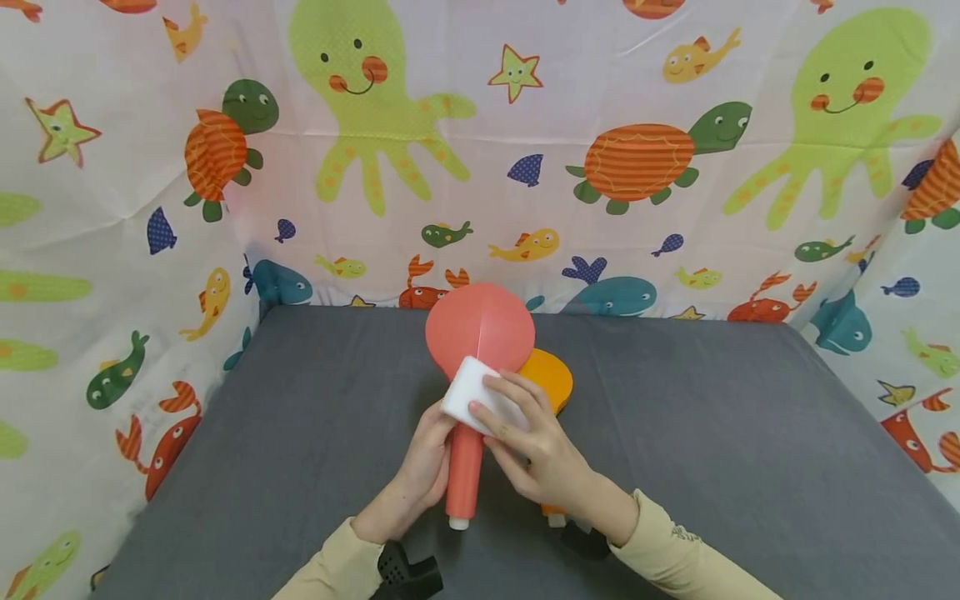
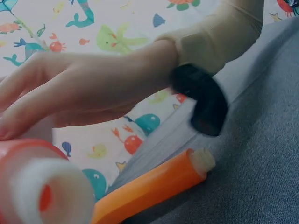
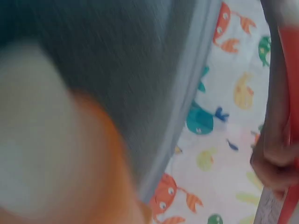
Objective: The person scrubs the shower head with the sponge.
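Note:
My left hand grips the handle of a coral-red paddle, which has a rounded head and a white end on its handle. With its fingers spread over it, my right hand holds a white sponge-like block at the paddle's neck, just under the head. Behind them lies a yellow-orange paddle, partly hidden by the right hand. In the left wrist view the red paddle's hollow white handle end is close up, and the orange handle lies on the table.
A grey cloth-covered table stretches out on both sides of the hands. Patterned sheets with sea animals hang at the back and sides. Black wrist devices sit below both sleeves.

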### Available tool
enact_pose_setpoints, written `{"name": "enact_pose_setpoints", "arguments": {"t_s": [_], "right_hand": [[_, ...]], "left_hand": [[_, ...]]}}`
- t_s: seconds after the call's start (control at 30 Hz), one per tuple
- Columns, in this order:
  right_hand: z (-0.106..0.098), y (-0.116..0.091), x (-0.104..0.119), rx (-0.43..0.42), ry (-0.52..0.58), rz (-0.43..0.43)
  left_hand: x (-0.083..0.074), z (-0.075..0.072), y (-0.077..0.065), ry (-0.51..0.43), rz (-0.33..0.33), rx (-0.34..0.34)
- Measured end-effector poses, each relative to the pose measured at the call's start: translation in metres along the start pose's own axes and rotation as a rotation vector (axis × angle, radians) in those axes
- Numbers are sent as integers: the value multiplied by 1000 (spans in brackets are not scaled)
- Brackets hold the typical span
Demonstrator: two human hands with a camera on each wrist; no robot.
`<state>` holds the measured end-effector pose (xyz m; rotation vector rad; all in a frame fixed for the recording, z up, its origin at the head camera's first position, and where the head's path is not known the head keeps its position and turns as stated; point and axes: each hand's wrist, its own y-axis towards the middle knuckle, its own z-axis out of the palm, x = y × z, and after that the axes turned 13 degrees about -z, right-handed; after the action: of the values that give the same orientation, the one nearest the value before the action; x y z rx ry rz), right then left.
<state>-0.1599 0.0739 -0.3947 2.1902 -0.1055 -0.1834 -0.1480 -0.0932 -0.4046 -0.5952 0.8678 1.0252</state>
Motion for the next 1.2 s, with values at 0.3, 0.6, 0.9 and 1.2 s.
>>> {"name": "enact_pose_setpoints", "arguments": {"t_s": [0.3,0.6,0.9,1.2], "right_hand": [[-1,-17,35,200,138,-211],[-2,-7,-1,-61,-83,-53],[-4,-7,-9,-135,-70,110],[-2,-12,28,116,221,-151]], "left_hand": [[-7,-1,-3,9,28,73],[1,1,-1,-54,33,30],[2,1,0,-73,-96,103],[-13,9,-10,-213,-90,436]]}}
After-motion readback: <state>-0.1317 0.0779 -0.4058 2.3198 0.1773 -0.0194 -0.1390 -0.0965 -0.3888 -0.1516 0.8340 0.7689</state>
